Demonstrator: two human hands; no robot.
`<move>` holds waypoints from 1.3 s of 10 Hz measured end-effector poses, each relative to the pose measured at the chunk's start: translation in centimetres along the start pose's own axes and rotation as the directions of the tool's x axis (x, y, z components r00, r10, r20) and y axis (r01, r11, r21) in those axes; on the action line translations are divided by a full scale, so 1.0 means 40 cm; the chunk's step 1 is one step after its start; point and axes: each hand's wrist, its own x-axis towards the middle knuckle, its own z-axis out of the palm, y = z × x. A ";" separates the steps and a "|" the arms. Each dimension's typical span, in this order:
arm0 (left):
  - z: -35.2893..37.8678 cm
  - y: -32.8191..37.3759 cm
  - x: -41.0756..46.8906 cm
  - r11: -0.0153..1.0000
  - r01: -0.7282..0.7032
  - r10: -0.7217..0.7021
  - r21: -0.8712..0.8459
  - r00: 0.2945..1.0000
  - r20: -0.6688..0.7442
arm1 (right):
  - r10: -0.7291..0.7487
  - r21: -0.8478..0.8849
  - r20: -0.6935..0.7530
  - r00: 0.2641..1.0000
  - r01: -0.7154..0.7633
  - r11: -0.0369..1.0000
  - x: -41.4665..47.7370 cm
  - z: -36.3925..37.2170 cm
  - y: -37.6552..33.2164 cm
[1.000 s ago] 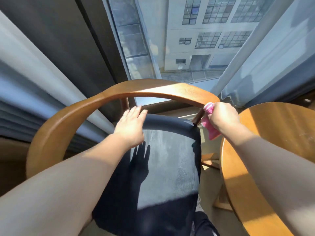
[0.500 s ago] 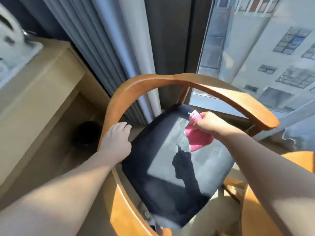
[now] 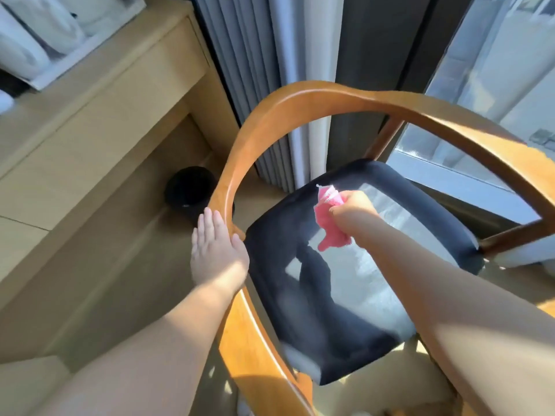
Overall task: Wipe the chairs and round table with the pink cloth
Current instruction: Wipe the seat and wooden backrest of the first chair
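Observation:
A wooden chair with a curved backrest rail (image 3: 270, 121) and a dark blue seat cushion (image 3: 375, 283) fills the middle of the view. My left hand (image 3: 214, 247) rests on the left side of the rail, fingers straight along the wood and thumb on the inner side. My right hand (image 3: 353, 207) grips the pink cloth (image 3: 329, 223) over the back part of the cushion, the cloth hanging down onto the fabric. The round table is out of view.
A light wooden cabinet (image 3: 99, 121) stands to the left with white items on top. A black round bin (image 3: 189, 190) sits on the floor behind the chair rail. Grey curtains (image 3: 270, 70) and a window (image 3: 495, 85) lie beyond the chair.
My right hand carried the pink cloth from the rail's right end down onto the seat cushion. My left hand left the cushion and settled on the left rail. The view swung left.

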 end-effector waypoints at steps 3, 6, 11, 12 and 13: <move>0.016 -0.014 0.012 0.997 -0.032 0.033 -0.070 0.999 0.010 | -0.095 0.351 -0.120 0.988 0.132 0.927 0.078 0.189 -0.205; 0.008 -0.013 0.009 0.996 -0.077 0.079 -0.047 0.996 0.029 | -0.145 0.444 -0.021 0.989 0.139 0.885 0.066 0.400 -0.359; 0.010 -0.013 0.006 0.999 -0.036 0.038 -0.031 0.997 0.060 | 0.025 0.558 -0.280 0.960 0.142 0.817 0.305 0.179 -0.431; 0.013 -0.006 0.003 0.999 -0.030 0.031 -0.018 0.998 0.054 | 0.064 0.548 -0.312 0.948 0.124 0.827 0.336 0.128 -0.425; 0.011 -0.012 0.005 1.000 -0.026 0.027 -0.013 0.997 0.068 | 0.158 0.606 -0.353 0.922 0.097 0.789 0.371 0.045 -0.422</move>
